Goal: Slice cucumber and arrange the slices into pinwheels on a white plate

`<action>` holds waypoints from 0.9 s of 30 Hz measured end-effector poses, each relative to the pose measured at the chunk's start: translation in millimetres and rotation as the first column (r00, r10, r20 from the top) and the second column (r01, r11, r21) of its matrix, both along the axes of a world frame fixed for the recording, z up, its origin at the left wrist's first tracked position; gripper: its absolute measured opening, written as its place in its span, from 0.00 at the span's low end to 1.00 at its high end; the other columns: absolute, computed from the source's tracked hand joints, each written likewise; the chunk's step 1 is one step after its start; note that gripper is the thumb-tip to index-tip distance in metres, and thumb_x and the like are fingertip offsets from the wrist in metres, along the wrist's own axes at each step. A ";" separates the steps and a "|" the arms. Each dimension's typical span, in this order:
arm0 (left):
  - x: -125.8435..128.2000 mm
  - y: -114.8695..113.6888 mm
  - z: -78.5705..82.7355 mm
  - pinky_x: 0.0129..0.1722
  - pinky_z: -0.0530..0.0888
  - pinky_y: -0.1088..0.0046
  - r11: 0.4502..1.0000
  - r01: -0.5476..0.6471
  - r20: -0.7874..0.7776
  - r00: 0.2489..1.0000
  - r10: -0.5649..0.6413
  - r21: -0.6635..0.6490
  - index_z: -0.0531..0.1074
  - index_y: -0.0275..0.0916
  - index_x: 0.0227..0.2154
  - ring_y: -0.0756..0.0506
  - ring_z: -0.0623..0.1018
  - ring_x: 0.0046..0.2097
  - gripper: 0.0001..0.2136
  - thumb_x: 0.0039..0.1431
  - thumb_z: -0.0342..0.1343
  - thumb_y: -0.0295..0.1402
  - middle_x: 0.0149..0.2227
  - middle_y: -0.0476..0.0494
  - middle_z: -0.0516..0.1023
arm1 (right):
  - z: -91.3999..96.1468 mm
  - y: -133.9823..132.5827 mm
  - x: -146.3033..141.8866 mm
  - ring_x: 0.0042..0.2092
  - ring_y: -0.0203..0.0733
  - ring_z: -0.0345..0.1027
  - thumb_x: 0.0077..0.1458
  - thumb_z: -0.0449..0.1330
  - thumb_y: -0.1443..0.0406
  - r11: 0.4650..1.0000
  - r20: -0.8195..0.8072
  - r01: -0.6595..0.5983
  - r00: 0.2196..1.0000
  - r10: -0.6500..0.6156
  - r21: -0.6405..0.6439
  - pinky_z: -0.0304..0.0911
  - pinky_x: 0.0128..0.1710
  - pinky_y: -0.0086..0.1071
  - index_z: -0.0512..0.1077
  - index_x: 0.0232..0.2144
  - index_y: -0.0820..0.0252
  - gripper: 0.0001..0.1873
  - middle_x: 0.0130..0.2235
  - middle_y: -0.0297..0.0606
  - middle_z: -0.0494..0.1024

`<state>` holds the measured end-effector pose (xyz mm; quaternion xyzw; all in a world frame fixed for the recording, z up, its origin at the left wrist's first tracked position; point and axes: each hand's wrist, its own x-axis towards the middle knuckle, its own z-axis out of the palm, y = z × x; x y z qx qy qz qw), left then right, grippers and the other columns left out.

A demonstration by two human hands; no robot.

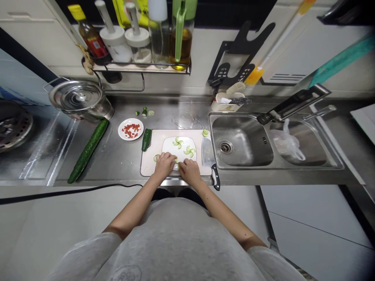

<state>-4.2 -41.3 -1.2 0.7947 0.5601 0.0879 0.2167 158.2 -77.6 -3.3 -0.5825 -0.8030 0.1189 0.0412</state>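
On a pale cutting board (149,166) rests a white square plate (166,143). Cucumber slices (178,143) lie on the plate in two pinwheel shapes, one of them towards its right side (190,151). My left hand (164,166) and my right hand (190,171) meet at the plate's near edge, fingers bent and closed around small green cucumber slices, mostly hidden beneath the fingertips. Beside my left hand is a loose slice (156,158). A cleaver (207,151) lies at the board's right, its black handle over the edge. A cut cucumber piece (147,139) touches the board's left.
A small white plate of red pieces (120,130), a whole cucumber (89,150) and a lidded steel pot (99,106) are to the left. More slices (205,132) sit at the board's corner. A double sink (243,136) is right; a bottle shelf (140,67) hangs above.
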 end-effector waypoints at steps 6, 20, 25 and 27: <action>1.1 0.1 -1.1 0.46 0.58 0.60 1.000 0.001 -0.016 1.000 -0.001 0.009 0.73 0.45 0.45 0.40 0.66 0.47 0.12 0.62 0.49 0.34 0.43 0.40 0.71 | -0.7 -1.1 -0.7 0.36 0.43 0.54 0.63 0.47 0.63 1.000 0.014 -0.002 1.000 0.002 0.022 0.40 0.34 0.35 0.73 0.37 0.58 0.14 0.36 0.42 0.68; 4.4 -2.2 -0.4 0.48 0.59 0.59 0.999 -0.046 0.036 0.998 0.046 -0.010 0.74 0.46 0.44 0.39 0.67 0.48 0.11 0.60 0.51 0.33 0.43 0.40 0.72 | -2.2 -2.2 0.0 0.37 0.42 0.56 0.63 0.47 0.63 0.999 -0.008 0.015 1.000 -0.015 0.034 0.43 0.34 0.34 0.73 0.40 0.58 0.15 0.36 0.42 0.69; -2.7 2.9 3.3 0.49 0.63 0.61 0.961 -0.269 0.269 0.923 0.274 -0.056 0.74 0.44 0.43 0.42 0.70 0.46 0.11 0.58 0.52 0.32 0.41 0.43 0.74 | -2.0 -1.4 7.7 0.39 0.44 0.60 0.63 0.47 0.63 0.991 -0.143 0.104 0.985 -0.091 0.086 0.51 0.38 0.34 0.70 0.49 0.61 0.18 0.37 0.43 0.71; -14.2 5.6 2.8 0.47 0.66 0.65 0.915 -0.396 0.391 0.833 0.391 -0.071 0.74 0.42 0.42 0.44 0.71 0.42 0.11 0.57 0.52 0.33 0.38 0.44 0.74 | 1.3 -0.8 14.5 0.40 0.44 0.62 0.62 0.46 0.64 0.982 -0.243 0.154 0.962 -0.123 0.112 0.55 0.40 0.35 0.70 0.50 0.63 0.19 0.38 0.44 0.72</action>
